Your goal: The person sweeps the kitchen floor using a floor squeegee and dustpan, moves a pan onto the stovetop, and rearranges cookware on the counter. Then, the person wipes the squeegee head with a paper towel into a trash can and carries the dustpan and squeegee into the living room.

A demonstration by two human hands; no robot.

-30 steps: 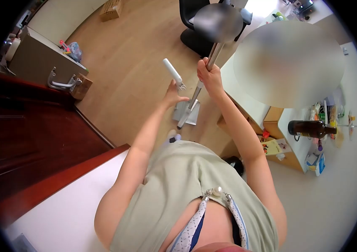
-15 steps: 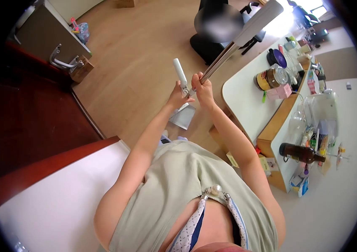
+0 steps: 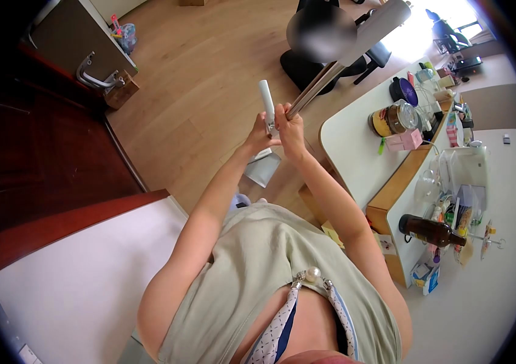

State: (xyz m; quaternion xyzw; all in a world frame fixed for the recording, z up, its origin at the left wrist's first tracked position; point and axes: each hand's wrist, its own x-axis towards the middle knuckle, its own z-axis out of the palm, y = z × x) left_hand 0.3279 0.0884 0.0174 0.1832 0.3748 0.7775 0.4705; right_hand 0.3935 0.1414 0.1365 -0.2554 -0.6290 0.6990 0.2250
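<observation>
My right hand [image 3: 291, 128] is wrapped round a metal pole [image 3: 319, 89], which slants up to the right and ends in a long white sleeve or head [image 3: 376, 31]. Close on its left, my left hand [image 3: 259, 134] is at the base of a white handle-like piece [image 3: 267, 100] that stands up from a small clip; how firmly the fingers close on it is hard to see. Below both hands a grey flat pan [image 3: 263, 168] lies near my feet on the wooden floor.
A white desk [image 3: 346, 136] on the right bears jars, a pink box [image 3: 405, 141] and a purple-black fan. Beyond its ledge stands a brown bottle [image 3: 431, 230]. A black chair [image 3: 300, 71] is ahead; a dark red door [image 3: 45, 145] and a cardboard box [image 3: 122, 91] are left.
The pole has swung so its white end shows at upper right, and my two hands have come together. The view has shifted, bringing more of the desk into sight.
</observation>
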